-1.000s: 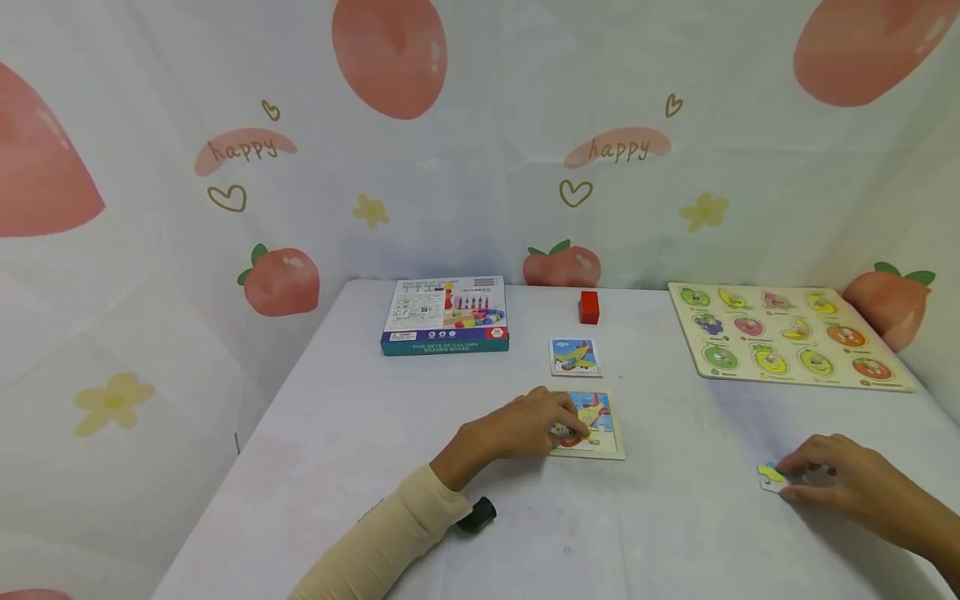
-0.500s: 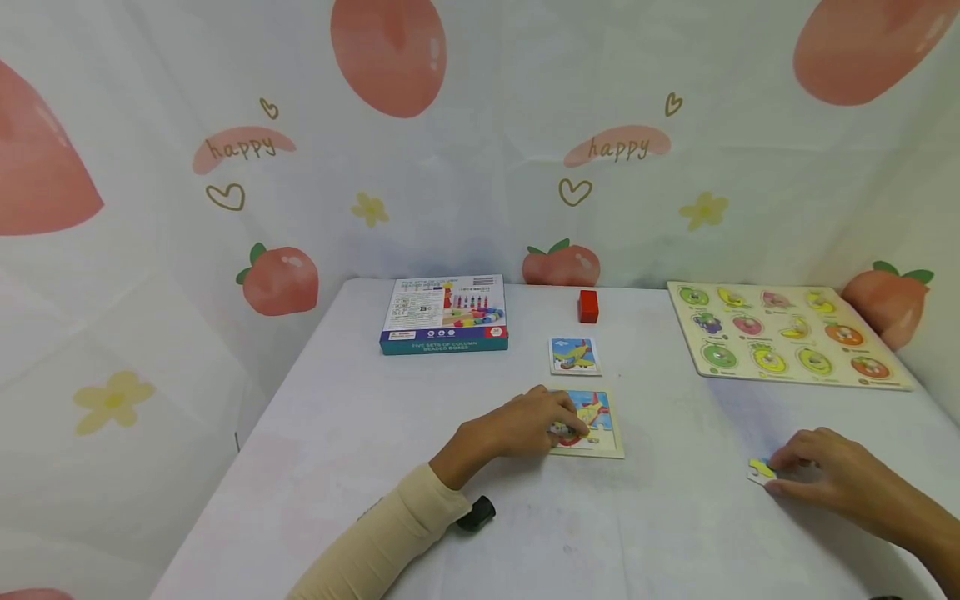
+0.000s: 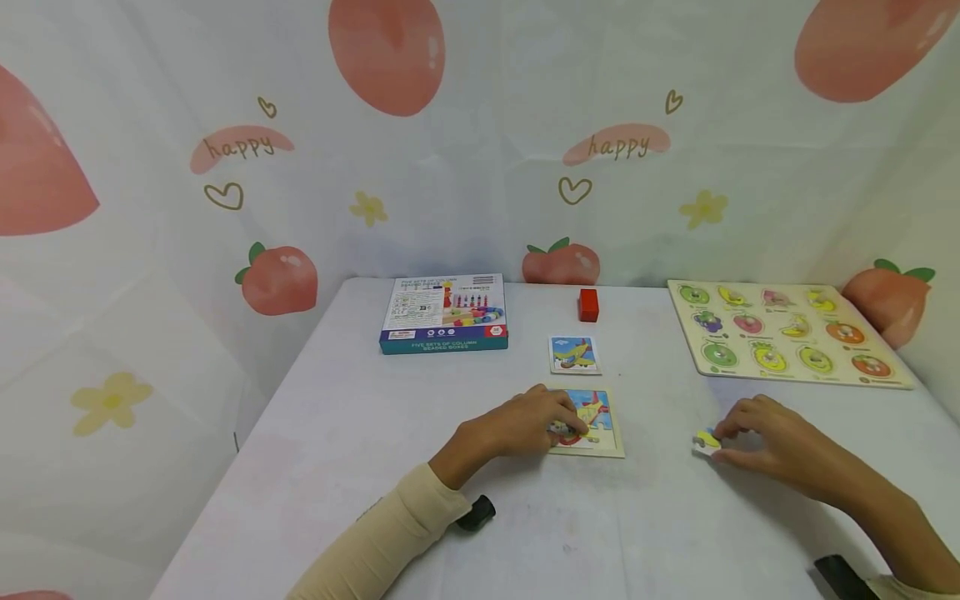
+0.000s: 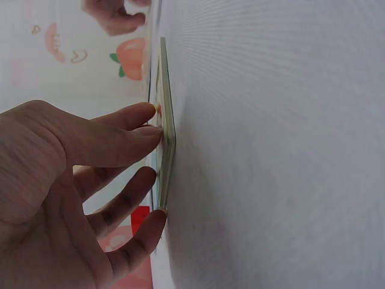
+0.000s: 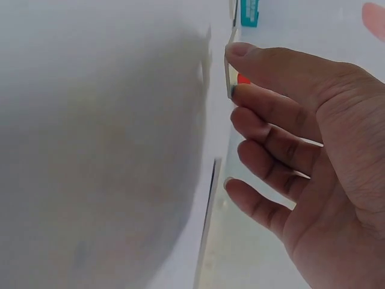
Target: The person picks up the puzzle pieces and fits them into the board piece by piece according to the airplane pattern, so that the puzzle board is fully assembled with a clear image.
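My left hand rests its fingertips on a small wooden tray puzzle with a yellow and red airplane picture. In the left wrist view the thumb and fingertips touch the upper face and edge of the puzzle tray; its left part is hidden under the hand in the head view. To the right, my right hand pinches a jigsaw piece, white with yellow and blue, between thumb and index finger. Seen edge-on in the right wrist view, the jigsaw piece is thin and stands above the tablecloth.
Behind the tray lies a square airplane picture card, with a red block farther back. A boxed bead set stands at back left. A fruit peg puzzle board lies at back right.
My right hand has moved left toward the tray puzzle, carrying the jigsaw piece. My left hand has stayed in place on the tray.
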Available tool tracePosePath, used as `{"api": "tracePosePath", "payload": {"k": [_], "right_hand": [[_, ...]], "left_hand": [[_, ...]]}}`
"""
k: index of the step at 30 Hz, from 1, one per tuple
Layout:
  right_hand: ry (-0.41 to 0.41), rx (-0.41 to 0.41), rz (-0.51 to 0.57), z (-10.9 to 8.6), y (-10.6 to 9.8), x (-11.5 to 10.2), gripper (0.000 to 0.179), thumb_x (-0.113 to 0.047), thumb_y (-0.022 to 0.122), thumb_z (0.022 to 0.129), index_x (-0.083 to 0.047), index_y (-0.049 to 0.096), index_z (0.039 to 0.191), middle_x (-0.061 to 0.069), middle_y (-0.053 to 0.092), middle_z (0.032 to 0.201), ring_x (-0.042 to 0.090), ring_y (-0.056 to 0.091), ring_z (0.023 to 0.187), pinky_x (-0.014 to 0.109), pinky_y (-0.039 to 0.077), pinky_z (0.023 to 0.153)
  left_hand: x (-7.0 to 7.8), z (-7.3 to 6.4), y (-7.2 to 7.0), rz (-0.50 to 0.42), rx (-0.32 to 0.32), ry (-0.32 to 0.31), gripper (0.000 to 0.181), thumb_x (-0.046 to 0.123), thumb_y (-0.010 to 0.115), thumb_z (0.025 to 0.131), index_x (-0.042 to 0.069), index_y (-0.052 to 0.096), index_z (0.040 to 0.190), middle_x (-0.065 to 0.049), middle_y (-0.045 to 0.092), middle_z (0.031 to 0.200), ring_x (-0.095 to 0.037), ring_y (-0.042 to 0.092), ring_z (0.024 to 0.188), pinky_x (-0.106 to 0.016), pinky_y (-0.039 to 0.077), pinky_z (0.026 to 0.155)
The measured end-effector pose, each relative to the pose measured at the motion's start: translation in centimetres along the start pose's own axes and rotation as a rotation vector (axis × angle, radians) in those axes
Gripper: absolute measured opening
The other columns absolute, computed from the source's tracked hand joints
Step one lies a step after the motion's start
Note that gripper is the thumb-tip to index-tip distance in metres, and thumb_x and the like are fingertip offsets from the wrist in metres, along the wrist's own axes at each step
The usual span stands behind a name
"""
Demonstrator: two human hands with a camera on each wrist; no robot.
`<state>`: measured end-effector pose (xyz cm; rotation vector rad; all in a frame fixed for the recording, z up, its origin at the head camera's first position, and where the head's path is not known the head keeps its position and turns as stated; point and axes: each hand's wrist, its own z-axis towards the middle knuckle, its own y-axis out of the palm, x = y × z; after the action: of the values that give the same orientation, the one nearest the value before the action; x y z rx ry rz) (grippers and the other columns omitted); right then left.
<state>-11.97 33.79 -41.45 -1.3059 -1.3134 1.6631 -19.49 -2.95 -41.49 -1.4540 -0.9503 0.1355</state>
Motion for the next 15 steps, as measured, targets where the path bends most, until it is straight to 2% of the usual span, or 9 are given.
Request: {"api": "tracePosePath", "payload": {"k": [7, 11, 15], "right_hand": [[-0.066, 0.024, 0.044, 2.8, 0.1, -2.1, 0.022, -0.039, 0.089, 0.085, -0.023, 0.081, 0.099, -0.015, 0.066, 0.098, 0.013, 0.059, 0.099, 0.038, 0.054, 0.085], [-0.104, 0.032, 0.071, 4.0, 0.4, -3.1, 0.016, -0.033, 0.089, 0.086, -0.025, 0.081, 0.097, -0.016, 0.065, 0.097, 0.011, 0.058, 0.097, 0.034, 0.053, 0.083], [-0.121, 0.001, 0.086, 5.2, 0.9, -4.1, 0.016, -0.034, 0.088, 0.087, -0.025, 0.081, 0.098, -0.015, 0.066, 0.099, 0.012, 0.057, 0.099, 0.032, 0.053, 0.083]], "left_hand": [[-0.1, 0.0, -0.1, -0.005, 0.002, -0.008, 0.038, 0.012, 0.073, 0.099, 0.029, 0.077, 0.132, 0.008, 0.067, 0.134, -0.01, 0.052, 0.114, -0.023, 0.047, 0.093], [-0.1, 0.0, -0.1, -0.01, 0.003, -0.011, 0.036, 0.012, 0.073, 0.1, 0.028, 0.077, 0.131, 0.009, 0.068, 0.133, -0.01, 0.052, 0.115, -0.024, 0.047, 0.094], [0.0, 0.1, -0.1, -0.015, 0.0, -0.016, 0.035, 0.013, 0.073, 0.1, 0.028, 0.077, 0.131, 0.009, 0.068, 0.135, -0.01, 0.052, 0.117, -0.024, 0.047, 0.096]]}}
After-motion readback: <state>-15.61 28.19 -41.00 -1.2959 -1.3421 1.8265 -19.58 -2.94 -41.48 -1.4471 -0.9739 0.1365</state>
